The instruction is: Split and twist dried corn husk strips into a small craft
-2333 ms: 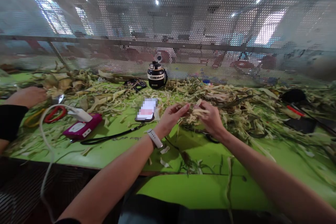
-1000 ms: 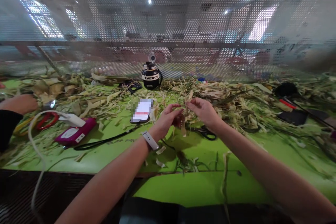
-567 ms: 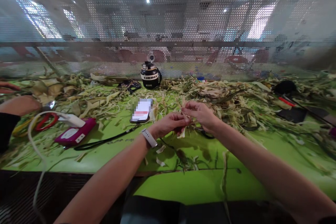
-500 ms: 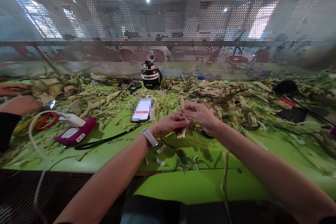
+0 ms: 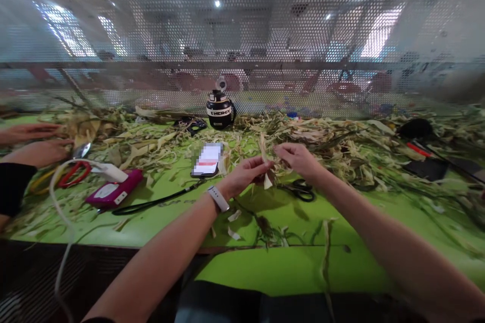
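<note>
You hold one pale husk strip [image 5: 264, 147] in your left hand [image 5: 247, 172], thumb and fingers pressed together on it; it stands nearly upright above the worktop [image 5: 162, 232], with its short lower end hanging below your fingers. Your right hand [image 5: 301, 160] is just beside it, fingertips drawn close together, but I cannot tell if some thin fibre is between them. The strip looks dry and thin, so in my judgement it could split along its length if you pull sharply or bend it too tightly. If your left pinch becomes loose, it could drop among the husk scraps [image 5: 314, 133] and be hard to find again. Below your right hand lie black scissors [image 5: 302, 191]; a lowered wrist may knock them, or catch on them. To your left, the phone [image 5: 209, 158] and its strap [image 5: 162, 196] could be brushed by your forearm. Farther left are the magenta socket block [image 5: 131, 184], whose white cable [image 5: 60, 207] could be snagged, and a co-worker's hands [image 5: 47, 150].
</note>
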The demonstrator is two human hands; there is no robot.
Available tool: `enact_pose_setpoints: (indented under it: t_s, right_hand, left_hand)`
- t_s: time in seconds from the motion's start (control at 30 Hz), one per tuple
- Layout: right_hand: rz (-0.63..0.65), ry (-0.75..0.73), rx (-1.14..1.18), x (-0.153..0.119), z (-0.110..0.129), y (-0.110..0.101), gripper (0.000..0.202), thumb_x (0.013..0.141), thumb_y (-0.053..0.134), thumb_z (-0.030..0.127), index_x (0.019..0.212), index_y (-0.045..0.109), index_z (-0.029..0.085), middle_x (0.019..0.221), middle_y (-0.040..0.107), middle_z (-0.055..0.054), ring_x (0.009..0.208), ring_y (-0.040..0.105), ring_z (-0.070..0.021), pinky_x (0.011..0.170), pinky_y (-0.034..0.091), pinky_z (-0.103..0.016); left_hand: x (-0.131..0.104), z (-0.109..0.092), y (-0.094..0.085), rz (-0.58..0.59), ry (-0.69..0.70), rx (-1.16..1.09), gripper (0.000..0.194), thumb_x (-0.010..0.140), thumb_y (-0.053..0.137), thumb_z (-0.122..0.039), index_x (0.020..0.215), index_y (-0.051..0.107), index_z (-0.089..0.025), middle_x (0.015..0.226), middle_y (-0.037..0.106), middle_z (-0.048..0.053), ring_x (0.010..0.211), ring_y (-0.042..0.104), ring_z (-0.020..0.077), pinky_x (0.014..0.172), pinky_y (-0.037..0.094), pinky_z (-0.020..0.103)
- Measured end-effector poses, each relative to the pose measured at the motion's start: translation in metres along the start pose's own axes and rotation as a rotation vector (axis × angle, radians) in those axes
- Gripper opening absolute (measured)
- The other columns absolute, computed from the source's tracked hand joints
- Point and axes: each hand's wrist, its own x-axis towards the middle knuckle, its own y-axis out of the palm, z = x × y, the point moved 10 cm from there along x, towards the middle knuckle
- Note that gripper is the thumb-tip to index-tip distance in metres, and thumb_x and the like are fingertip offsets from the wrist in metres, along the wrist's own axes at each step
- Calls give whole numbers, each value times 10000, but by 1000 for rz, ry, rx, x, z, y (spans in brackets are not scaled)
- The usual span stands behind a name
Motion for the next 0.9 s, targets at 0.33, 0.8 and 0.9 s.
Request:
enact_pose_setpoints:
  t_s: [0.33, 0.8, 0.9]
  right_hand:
    - [-88, 40, -18, 5, -16, -13, 533, 774, 412, 667, 572, 462, 177, 473, 449, 36, 441, 401, -83, 459, 321, -220]
    - [207, 136, 87, -7, -5, 24, 487, 714, 536, 629, 552, 506, 171, 402, 474, 41, 377, 431, -84, 428, 330, -222]
    - [166, 97, 69, -6, -1, 22, 466, 768, 476, 598, 552, 477, 185, 401, 423, 56, 377, 385, -81, 442, 325, -226]
  left_hand:
    - [1, 3, -9, -94, -4, -178, 310, 649, 720, -399, 823, 621, -162, 711, 630, -11, 601, 565, 80, 538, 409, 188]
    - [3, -16, -24, -209, 204, -176, 300, 647, 728, -353, 779, 550, -151, 655, 629, -22, 603, 579, 70, 586, 422, 176]
    - [3, -13, -28, -236, 181, -211, 294, 657, 717, -349, 791, 532, -164, 686, 627, -21, 631, 576, 68, 582, 408, 167]
